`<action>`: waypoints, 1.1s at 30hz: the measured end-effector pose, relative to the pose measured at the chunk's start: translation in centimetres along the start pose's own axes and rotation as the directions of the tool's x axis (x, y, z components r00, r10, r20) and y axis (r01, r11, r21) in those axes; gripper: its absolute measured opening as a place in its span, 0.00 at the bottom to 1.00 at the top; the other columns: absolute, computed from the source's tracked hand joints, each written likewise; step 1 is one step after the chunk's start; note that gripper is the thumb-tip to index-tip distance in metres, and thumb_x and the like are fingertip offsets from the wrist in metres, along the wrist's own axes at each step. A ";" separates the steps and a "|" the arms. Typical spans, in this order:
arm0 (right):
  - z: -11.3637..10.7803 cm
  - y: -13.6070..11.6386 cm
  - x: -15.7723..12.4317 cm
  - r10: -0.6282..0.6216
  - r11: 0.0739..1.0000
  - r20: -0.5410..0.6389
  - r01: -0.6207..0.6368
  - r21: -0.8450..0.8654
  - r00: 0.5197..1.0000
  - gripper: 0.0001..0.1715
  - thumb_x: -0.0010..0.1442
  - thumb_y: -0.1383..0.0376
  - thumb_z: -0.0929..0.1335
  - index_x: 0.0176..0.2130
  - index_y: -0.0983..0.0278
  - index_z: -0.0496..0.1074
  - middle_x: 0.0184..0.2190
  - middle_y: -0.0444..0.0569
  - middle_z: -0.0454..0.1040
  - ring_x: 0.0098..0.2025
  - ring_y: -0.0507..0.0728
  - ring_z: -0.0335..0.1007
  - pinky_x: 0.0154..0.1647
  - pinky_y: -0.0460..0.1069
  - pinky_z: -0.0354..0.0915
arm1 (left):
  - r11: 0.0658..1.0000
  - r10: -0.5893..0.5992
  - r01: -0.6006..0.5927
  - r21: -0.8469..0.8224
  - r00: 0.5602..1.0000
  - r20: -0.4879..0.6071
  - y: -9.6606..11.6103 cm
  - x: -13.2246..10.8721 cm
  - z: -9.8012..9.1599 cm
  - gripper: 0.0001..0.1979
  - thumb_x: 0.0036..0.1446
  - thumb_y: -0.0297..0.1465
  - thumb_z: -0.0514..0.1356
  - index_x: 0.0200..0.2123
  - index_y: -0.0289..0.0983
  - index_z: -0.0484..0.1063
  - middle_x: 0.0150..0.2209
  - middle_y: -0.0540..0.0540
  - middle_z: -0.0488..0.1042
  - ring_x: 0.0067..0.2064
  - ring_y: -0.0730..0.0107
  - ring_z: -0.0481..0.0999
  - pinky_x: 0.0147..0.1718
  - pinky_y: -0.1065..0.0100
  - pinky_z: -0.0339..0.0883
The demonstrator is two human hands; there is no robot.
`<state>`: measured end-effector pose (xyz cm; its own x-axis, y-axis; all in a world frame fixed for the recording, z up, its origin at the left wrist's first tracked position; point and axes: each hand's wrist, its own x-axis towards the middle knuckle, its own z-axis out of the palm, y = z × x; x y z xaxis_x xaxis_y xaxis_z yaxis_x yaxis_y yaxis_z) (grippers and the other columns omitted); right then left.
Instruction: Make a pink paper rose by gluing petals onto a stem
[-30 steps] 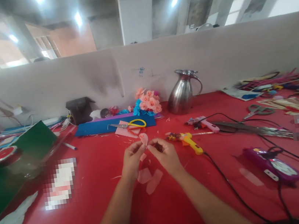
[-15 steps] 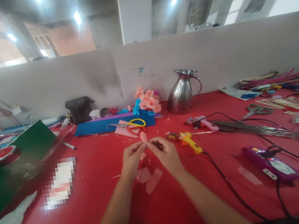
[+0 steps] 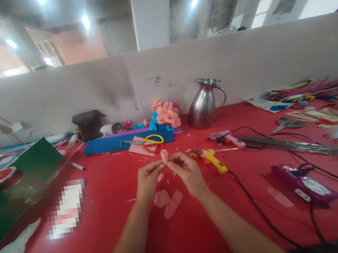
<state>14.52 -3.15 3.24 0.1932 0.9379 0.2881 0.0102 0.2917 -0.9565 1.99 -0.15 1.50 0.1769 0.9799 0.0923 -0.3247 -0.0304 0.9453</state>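
Note:
Above the red table (image 3: 112,218), my left hand (image 3: 147,180) and my right hand (image 3: 188,172) meet at their fingertips. Both pinch a small pink paper petal (image 3: 164,156) that stands up between them, rolled into a narrow bud. Two loose pink paper pieces (image 3: 168,200) lie on the table just below my wrists. A yellow glue gun (image 3: 211,157) lies right of my right hand. Yellow-handled scissors (image 3: 146,140) rest on a blue sheet (image 3: 111,143) beyond my hands.
A steel jug (image 3: 204,104) and a bunch of pink paper flowers (image 3: 166,115) stand by the back partition. A pink glue gun (image 3: 227,138), cables, wires and a purple device (image 3: 306,186) lie to the right. A green sheet (image 3: 13,182) sits at left.
The petal between my fingertips has been rolled tighter, from a flat rounded shape into a narrow bud. My hands stayed in the same place.

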 end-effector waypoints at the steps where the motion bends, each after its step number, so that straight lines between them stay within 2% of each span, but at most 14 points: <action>1: 0.0 -0.1 0.0 0.016 0.999 0.001 -0.016 0.029 1.000 0.08 0.50 0.60 0.69 0.29 0.62 0.68 0.25 0.41 0.68 0.26 0.50 0.62 0.26 0.45 0.59 | 1.000 0.003 -0.003 -0.002 1.000 0.005 0.0 0.0 0.0 0.09 0.42 0.33 0.66 0.30 0.36 0.78 0.29 0.47 0.77 0.33 0.70 0.74 0.39 0.67 0.66; 4: 0.1 0.0 0.0 0.037 0.998 0.012 -0.037 0.044 0.999 0.09 0.49 0.61 0.71 0.29 0.62 0.67 0.26 0.41 0.68 0.27 0.50 0.63 0.28 0.45 0.59 | 1.000 -0.003 0.004 -0.023 0.999 0.048 0.0 0.0 0.1 0.08 0.43 0.33 0.65 0.29 0.36 0.77 0.27 0.48 0.76 0.32 0.71 0.73 0.37 0.69 0.66; 8: 0.2 0.2 0.1 0.023 1.000 0.024 -0.023 0.020 0.999 0.10 0.51 0.59 0.70 0.31 0.62 0.67 0.29 0.43 0.69 0.30 0.51 0.65 0.32 0.47 0.61 | 0.999 0.001 0.003 -0.048 0.997 0.083 -0.2 -0.1 0.2 0.08 0.45 0.32 0.64 0.31 0.36 0.77 0.30 0.47 0.77 0.35 0.71 0.73 0.39 0.69 0.65; 14: 0.2 0.0 0.3 0.077 0.997 -0.007 -0.077 0.029 0.997 0.11 0.50 0.58 0.70 0.30 0.62 0.67 0.28 0.42 0.69 0.27 0.50 0.62 0.28 0.46 0.59 | 0.996 -0.014 0.024 -0.082 0.993 0.115 -0.2 -0.2 0.2 0.11 0.44 0.31 0.65 0.34 0.37 0.77 0.33 0.46 0.77 0.37 0.69 0.73 0.43 0.67 0.64; 19: 0.0 0.0 0.3 0.084 0.994 0.040 -0.086 0.065 0.996 0.09 0.49 0.60 0.70 0.30 0.62 0.68 0.27 0.42 0.68 0.26 0.49 0.60 0.27 0.45 0.57 | 1.000 -0.007 0.008 -0.019 0.998 0.058 0.1 -0.1 0.2 0.10 0.44 0.34 0.65 0.31 0.35 0.77 0.30 0.47 0.76 0.36 0.68 0.73 0.39 0.67 0.65; 24: -0.4 -0.5 0.2 0.116 0.969 0.134 -0.142 0.201 0.984 0.09 0.51 0.60 0.69 0.33 0.61 0.70 0.28 0.42 0.70 0.22 0.47 0.56 0.23 0.44 0.53 | 0.994 0.038 -0.046 0.098 0.996 0.083 -0.1 0.3 -0.1 0.10 0.46 0.34 0.63 0.32 0.35 0.77 0.32 0.45 0.77 0.35 0.66 0.74 0.41 0.65 0.65; 28: -0.5 -0.8 0.3 0.165 0.965 0.150 -0.192 0.180 0.975 0.11 0.50 0.56 0.69 0.29 0.62 0.70 0.23 0.41 0.67 0.21 0.47 0.54 0.22 0.45 0.50 | 0.986 0.044 -0.056 0.155 0.996 0.081 -0.4 0.5 -0.4 0.10 0.45 0.34 0.63 0.32 0.35 0.77 0.31 0.45 0.78 0.34 0.66 0.74 0.40 0.65 0.65; 33: -0.5 -0.8 0.4 0.156 0.975 0.138 -0.175 0.135 0.978 0.14 0.50 0.55 0.69 0.26 0.63 0.69 0.16 0.38 0.61 0.19 0.47 0.53 0.22 0.45 0.49 | 0.974 0.079 -0.094 0.209 0.994 0.076 -0.5 0.5 -0.5 0.09 0.47 0.33 0.63 0.32 0.36 0.77 0.32 0.45 0.78 0.35 0.65 0.74 0.41 0.65 0.64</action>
<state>15.10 -3.09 4.05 0.0548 0.9888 0.1390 -0.1567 0.1460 -0.9768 1.75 0.48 0.88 0.2203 0.9567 0.1904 -0.1388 -0.1625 0.9769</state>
